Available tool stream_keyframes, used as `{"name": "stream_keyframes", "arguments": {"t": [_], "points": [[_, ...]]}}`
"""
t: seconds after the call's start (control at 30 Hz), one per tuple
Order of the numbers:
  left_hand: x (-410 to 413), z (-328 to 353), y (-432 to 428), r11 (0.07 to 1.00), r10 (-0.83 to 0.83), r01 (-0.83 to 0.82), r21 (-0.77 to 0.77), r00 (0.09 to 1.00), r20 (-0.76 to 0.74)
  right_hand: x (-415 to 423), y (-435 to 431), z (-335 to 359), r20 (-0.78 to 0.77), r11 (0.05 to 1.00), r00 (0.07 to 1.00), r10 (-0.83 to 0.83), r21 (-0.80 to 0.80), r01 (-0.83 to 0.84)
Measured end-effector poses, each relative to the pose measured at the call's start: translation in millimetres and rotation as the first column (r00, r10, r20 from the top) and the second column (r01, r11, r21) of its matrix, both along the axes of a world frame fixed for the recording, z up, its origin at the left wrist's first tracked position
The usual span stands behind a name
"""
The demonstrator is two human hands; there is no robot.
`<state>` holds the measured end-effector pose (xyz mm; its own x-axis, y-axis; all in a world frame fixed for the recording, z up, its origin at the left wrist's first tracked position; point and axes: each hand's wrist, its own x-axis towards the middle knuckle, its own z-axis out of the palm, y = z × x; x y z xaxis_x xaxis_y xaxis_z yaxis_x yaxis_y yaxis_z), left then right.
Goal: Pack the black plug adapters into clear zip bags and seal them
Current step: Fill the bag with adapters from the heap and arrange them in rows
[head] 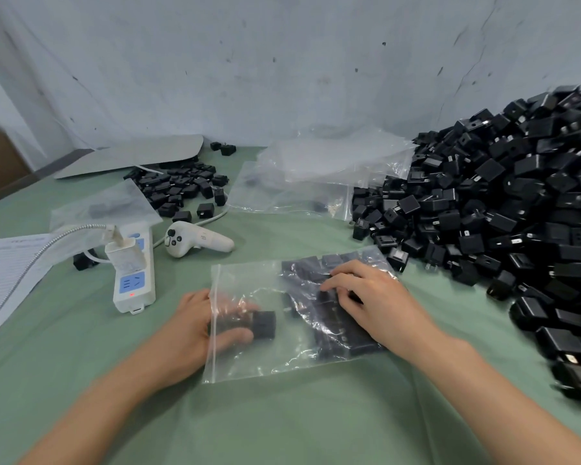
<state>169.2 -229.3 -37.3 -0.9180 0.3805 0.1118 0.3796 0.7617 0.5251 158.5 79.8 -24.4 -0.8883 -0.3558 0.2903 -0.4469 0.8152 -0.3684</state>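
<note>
**Sliding one more adapter into a half-full bag**

The bag (269,350) lies flat on the table (282,424) with its zip mouth facing left, so the left hand (195,327) can reach straight in. Its fingers are inside the plastic, wrapped round one adapter (264,325) sitting roughly mid-bag. The right hand (373,303) lies on top of the bag, gripping nothing, fingers pressing through the film on the rows (336,327) already packed at the closed end, I'd guess to stop them sliding out of line. The big pile (517,213) is just to the right, handy for the next grab. Zip's not closed yet.
</note>
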Motion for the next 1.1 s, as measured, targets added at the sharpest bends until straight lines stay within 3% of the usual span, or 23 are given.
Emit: {"name": "stream_keyframes", "arguments": {"t": [0.2,0.47,0.67,0.87,1.1], "points": [[-4,3,11,0.999,-0.036,0.034,0.029,0.998,0.061,-1,1,-2,0.019,1.0,1.0,0.0,-0.006,0.0],[-10,2,34,0.97,-0.129,0.089,0.228,0.977,0.168,-2,0,-4,0.021,1.0,1.0,-0.009,0.006,0.009],[-17,0,48,0.969,-0.154,0.139,0.204,0.986,0.057,-3,1,-5,0.011,1.0,1.0,0.01,-0.014,-0.009],[-20,-1,58,0.963,-0.198,0.23,0.137,0.956,-0.215,-4,0,-5,0.009,1.0,1.0,0.018,-0.007,-0.018],[-23,-2,54,0.949,-0.253,0.291,0.121,0.932,-0.259,-4,0,-6,0.011,1.0,1.0,0.026,-0.014,-0.026]]}}
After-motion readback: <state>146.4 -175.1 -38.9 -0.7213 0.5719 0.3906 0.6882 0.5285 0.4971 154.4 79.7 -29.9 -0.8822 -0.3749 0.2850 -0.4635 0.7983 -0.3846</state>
